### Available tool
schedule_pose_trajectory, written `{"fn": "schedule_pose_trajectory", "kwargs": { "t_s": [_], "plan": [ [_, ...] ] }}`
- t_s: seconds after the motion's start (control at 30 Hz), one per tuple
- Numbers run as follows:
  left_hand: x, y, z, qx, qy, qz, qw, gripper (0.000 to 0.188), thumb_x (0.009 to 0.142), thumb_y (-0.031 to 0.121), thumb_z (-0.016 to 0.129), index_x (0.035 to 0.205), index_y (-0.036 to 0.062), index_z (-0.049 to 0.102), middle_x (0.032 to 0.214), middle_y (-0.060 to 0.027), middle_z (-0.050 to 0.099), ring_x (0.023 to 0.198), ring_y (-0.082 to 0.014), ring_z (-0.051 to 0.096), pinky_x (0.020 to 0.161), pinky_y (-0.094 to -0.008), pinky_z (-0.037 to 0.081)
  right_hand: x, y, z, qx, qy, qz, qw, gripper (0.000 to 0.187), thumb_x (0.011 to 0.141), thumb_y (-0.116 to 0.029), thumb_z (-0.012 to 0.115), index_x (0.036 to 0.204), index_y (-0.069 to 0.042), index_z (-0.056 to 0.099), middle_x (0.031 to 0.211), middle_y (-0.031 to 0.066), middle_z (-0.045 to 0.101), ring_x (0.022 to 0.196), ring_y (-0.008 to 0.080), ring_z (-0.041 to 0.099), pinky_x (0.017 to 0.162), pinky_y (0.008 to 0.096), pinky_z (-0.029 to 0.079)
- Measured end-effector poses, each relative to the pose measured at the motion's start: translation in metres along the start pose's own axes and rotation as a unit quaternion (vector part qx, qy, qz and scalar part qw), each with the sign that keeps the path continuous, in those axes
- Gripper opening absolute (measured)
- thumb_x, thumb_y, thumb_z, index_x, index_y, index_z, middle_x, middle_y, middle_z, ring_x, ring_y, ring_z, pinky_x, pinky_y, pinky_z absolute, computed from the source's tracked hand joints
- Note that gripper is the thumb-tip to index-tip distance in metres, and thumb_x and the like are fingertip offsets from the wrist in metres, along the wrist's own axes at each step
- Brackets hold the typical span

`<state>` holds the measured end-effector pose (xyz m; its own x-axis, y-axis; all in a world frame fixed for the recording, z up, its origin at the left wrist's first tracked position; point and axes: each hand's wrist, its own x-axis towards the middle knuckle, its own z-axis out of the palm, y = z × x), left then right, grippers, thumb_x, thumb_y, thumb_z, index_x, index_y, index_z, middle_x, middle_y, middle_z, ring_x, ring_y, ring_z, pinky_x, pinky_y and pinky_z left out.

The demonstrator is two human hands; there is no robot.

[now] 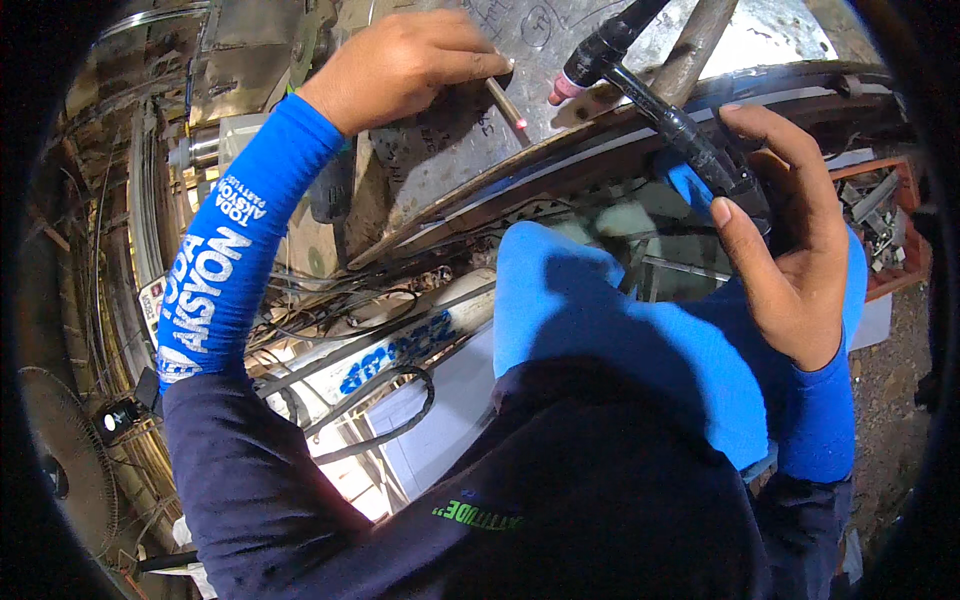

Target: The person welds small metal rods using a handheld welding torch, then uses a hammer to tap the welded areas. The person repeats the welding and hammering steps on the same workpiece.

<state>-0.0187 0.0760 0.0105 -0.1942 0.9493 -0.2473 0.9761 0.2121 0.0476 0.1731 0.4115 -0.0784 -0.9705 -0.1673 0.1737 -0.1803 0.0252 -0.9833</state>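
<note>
My right hand [795, 220] is wrapped round the handle of a black TIG welding torch [665, 115]. The torch head points up and to the left, and its pink ceramic cup [565, 88] hangs over a metal plate [550, 45] with handwritten marks. Thumb and fingers of my left hand [415, 65] are pinched together above the same plate. From just under those fingertips a short thin rod [507, 103] with a pinkish tip slants down; its upper end is hidden. A gap lies between the rod and the cup. Blue sleeves cover both forearms.
A metal pipe [697, 50] crosses the plate behind the torch. Black cables [400, 385] loop below on the left, by a white cylinder [440, 335] with blue lettering. An orange-red box [905, 225] of metal scraps is at right; a round fan guard [68, 460] at far left.
</note>
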Motion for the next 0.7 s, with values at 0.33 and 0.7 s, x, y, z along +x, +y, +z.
{"fn": "schedule_pose_trajectory", "kwargs": {
  "t_s": [0.33, 0.7],
  "plan": [
    [0.018, -0.001, -0.009, -0.018, -0.061, 0.006, 0.998, 0.057, 0.083, 0.003, 0.068, 0.140, 0.0107, 0.072, 0.113, -0.0138, 0.067, 0.104, -0.0341, 0.066, 0.089, -0.0426, 0.057, -0.016, 0.001, 0.005, -0.020, 0.058, 0.014, 0.998, 0.054, 0.093, 0.008, 0.065, 0.146, 0.000, 0.059, 0.140, 0.0117, 0.063, 0.122, 0.0177, 0.062, 0.107, 0.0317, 0.048],
    [0.010, -0.012, -0.007, -0.079, -0.005, 0.026, 0.997, 0.036, 0.084, 0.002, 0.069, 0.118, 0.0065, 0.079, 0.109, -0.0142, 0.074, 0.099, -0.0349, 0.073, 0.083, -0.0440, 0.059, -0.007, -0.008, 0.000, -0.054, 0.048, 0.011, 0.997, 0.054, 0.094, 0.007, 0.066, 0.147, 0.000, 0.059, 0.143, 0.0114, 0.062, 0.123, 0.0186, 0.062, 0.107, 0.0323, 0.048]
  ]
}}
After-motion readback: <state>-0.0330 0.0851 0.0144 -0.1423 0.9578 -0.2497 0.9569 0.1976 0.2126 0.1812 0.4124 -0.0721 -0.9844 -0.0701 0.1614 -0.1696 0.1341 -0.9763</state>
